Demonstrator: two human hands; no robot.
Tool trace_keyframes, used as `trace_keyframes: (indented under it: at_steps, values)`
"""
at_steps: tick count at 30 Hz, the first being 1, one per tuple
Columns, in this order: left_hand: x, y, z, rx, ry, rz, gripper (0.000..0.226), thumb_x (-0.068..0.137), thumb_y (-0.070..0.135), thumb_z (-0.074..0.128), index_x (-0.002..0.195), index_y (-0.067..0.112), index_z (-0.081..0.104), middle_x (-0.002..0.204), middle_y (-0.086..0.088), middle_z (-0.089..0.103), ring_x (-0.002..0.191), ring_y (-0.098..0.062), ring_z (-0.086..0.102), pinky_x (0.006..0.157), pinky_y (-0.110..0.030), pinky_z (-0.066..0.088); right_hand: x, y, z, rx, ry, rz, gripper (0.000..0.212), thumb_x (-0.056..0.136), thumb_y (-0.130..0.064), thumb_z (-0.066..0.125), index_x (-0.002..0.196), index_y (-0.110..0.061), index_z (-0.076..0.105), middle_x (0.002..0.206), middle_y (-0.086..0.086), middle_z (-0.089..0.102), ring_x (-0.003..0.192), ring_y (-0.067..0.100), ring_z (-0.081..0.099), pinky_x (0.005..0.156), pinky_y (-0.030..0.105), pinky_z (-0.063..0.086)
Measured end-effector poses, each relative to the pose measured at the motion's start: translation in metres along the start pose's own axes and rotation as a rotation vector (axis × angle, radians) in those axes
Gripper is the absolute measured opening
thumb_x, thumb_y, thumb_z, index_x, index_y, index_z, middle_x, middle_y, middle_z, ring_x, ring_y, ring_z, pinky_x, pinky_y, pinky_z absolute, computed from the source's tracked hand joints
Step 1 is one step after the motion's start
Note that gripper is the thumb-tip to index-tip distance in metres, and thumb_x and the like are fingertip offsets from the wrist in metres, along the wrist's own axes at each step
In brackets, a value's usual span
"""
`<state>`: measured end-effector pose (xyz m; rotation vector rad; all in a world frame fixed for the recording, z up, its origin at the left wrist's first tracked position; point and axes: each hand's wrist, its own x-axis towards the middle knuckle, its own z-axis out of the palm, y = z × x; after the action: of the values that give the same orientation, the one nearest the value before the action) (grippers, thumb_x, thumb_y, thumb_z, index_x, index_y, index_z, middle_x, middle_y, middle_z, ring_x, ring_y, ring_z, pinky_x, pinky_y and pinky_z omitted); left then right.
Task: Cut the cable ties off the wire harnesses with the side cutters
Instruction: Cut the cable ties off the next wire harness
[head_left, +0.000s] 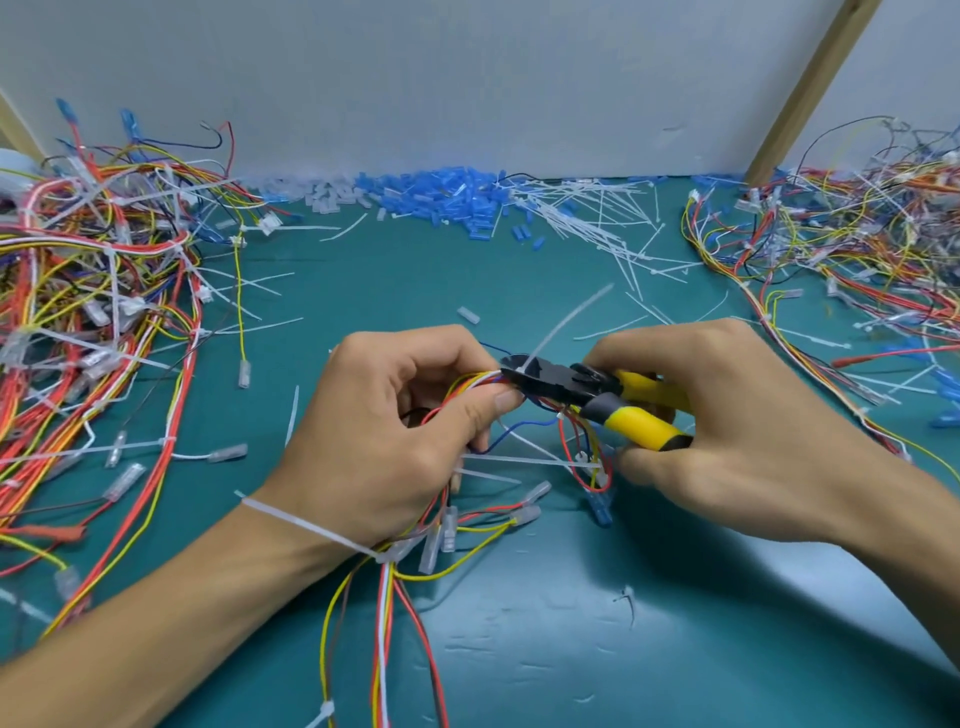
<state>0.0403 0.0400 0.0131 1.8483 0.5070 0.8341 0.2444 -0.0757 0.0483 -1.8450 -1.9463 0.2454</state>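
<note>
As two hands (384, 431) (737, 426) grip — harness (388, 597), cutters (597, 397) (one)

Left hand (384, 431), right hand (737, 415): fingers (441, 345) curled, gripping.

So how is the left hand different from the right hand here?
The left hand grips a bundle of coloured wires; the right hand grips the yellow-handled side cutters. A white cable tie lies across the left wrist; the right wrist is bare. Both curl round what they hold, above the green mat.
</note>
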Motion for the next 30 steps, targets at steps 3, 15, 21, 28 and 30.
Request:
trace_keyframes:
  at_steps: [3, 15, 21, 28, 30]
  values:
    - [0.0004, -0.001, 0.0, -0.002, 0.008, -0.006, 0.014, 0.087, 0.015, 0.071, 0.074, 0.01, 0.068, 0.055, -0.001, 0.062, 0.042, -0.008, 0.053, 0.046, -0.017, 0.04, 0.002, -0.0028, 0.0013, -0.026, 0.025, -0.004, 0.02, 0.07, -0.021, 0.065, 0.09, -0.023, 0.067, 0.079, -0.008, 0.059, 0.077, 0.017, 0.052, 0.068, 0.034, 0.045]
    - [-0.0006, -0.0002, 0.0, -0.032, 0.005, 0.009, 0.013, 0.088, 0.015, 0.071, 0.076, 0.01, 0.07, 0.056, -0.002, 0.062, 0.042, -0.009, 0.052, 0.045, -0.019, 0.04, 0.0008, -0.0035, -0.0011, 0.013, 0.061, -0.016, 0.033, 0.066, -0.015, 0.066, 0.097, -0.025, 0.072, 0.084, -0.012, 0.063, 0.082, 0.01, 0.058, 0.072, 0.014, 0.044]
    - [-0.0016, -0.0004, 0.0002, -0.022, 0.003, 0.012, 0.014, 0.088, 0.015, 0.071, 0.075, 0.009, 0.069, 0.056, -0.002, 0.062, 0.042, -0.01, 0.052, 0.044, -0.021, 0.04, 0.0006, -0.0038, -0.0009, -0.03, 0.088, -0.033, 0.021, 0.074, -0.026, 0.057, 0.087, -0.023, 0.073, 0.068, -0.003, 0.054, 0.066, 0.018, 0.047, 0.057, 0.027, 0.04]
    - [-0.0025, 0.0003, 0.0021, -0.039, -0.002, 0.008, 0.014, 0.088, 0.014, 0.072, 0.075, 0.009, 0.068, 0.056, -0.002, 0.062, 0.039, -0.012, 0.052, 0.043, -0.019, 0.041, -0.0013, -0.006, -0.0045, -0.073, 0.056, 0.015, 0.014, 0.071, -0.029, 0.056, 0.078, -0.025, 0.067, 0.063, 0.004, 0.047, 0.062, 0.024, 0.037, 0.048, 0.042, 0.039]
    - [-0.0029, 0.0005, 0.0023, -0.038, -0.007, 0.011, 0.014, 0.088, 0.014, 0.072, 0.075, 0.008, 0.069, 0.056, -0.002, 0.062, 0.04, -0.012, 0.053, 0.043, -0.019, 0.041, -0.0014, -0.006, -0.0046, -0.081, 0.043, 0.035, 0.013, 0.065, -0.023, 0.059, 0.076, -0.024, 0.067, 0.062, 0.007, 0.041, 0.061, 0.025, 0.032, 0.046, 0.043, 0.034]
